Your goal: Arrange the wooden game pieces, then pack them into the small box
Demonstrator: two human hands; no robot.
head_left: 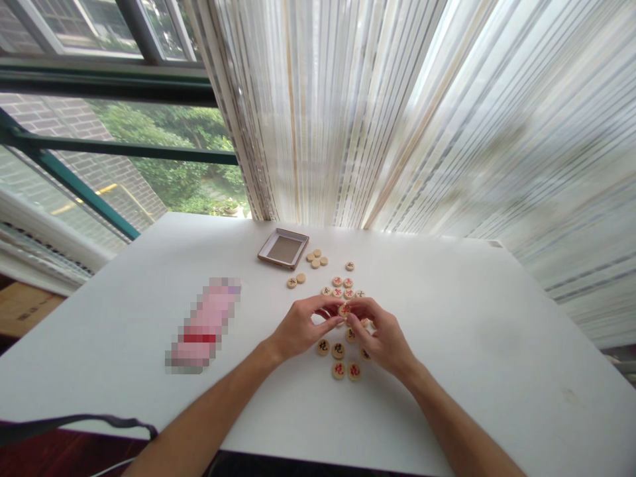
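Note:
A round wooden Chinese chess piece (344, 310) with a red character is held between the fingertips of both my hands. My left hand (299, 327) pinches it from the left, thumb below and fingers above. From the right, my right hand (383, 335) closes its thumb and fingers on the same piece. Beyond my fingers lie red-marked pieces (338, 281) and black-marked ones, grouped closely. Nearer me are two black-marked pieces (338, 350) and two red-marked pieces (354, 371). My hands partly cover other pieces in the middle of the group.
An open shallow square box (283, 248) sits toward the back of the white table (447, 411). Several face-down pieces (316, 263) lie beside it, with a lone black-marked piece (350, 266) farther right. A blurred-out pink object (206, 324) rests at left. Curtains (318, 119) hang behind the table.

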